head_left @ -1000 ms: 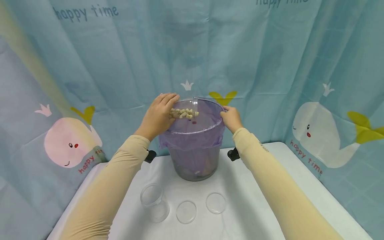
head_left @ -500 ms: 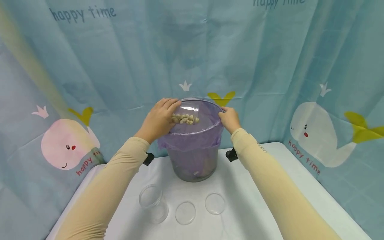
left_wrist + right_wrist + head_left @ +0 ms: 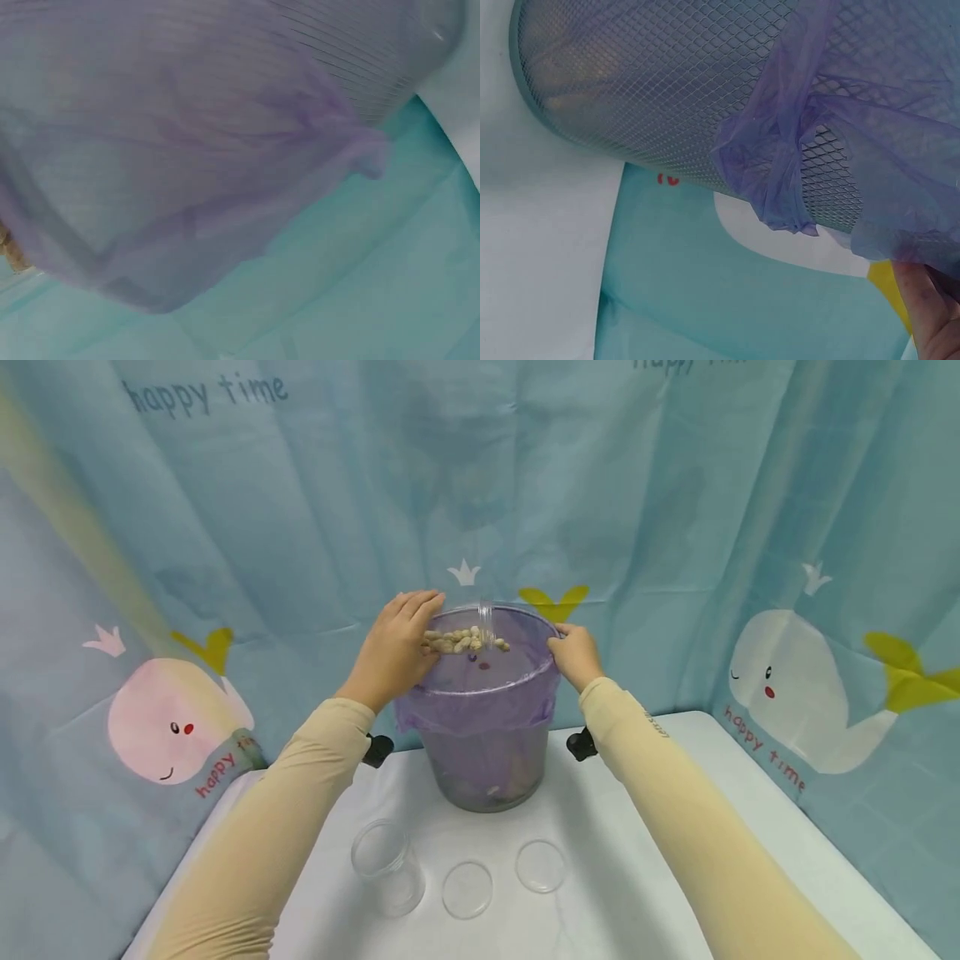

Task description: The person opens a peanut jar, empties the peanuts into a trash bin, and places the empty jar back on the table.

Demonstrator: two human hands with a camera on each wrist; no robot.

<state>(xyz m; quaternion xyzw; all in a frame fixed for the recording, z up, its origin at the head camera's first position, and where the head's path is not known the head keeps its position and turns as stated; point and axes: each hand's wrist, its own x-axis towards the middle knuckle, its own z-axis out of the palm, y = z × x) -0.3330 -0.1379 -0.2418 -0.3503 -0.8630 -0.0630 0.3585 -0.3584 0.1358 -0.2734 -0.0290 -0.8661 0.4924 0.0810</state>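
Note:
My left hand (image 3: 393,647) grips a clear plastic jar (image 3: 486,618) lying on its side above the bin's opening, its mouth facing right. Peanuts in their shells (image 3: 459,640) lie along the jar's lower wall, and a few show just beyond its mouth. With fingers over the rim, my right hand (image 3: 577,656) holds the right side of a mesh waste bin (image 3: 487,768) lined with a purple bag (image 3: 483,712). The left wrist view shows the purple bag (image 3: 210,172) and a few peanuts (image 3: 11,253) at its left edge; the left hand is hidden there.
Nearer on the white table (image 3: 630,860) stands another clear jar (image 3: 390,872). Two round clear lids (image 3: 467,890) lie flat to its right. A blue printed curtain (image 3: 360,485) hangs close behind the bin and along both sides.
The jar dipped slightly, then rose again in my left hand. Peanuts have slid rightward, and some now show past the jar's mouth. My right hand stays on the bin's rim.

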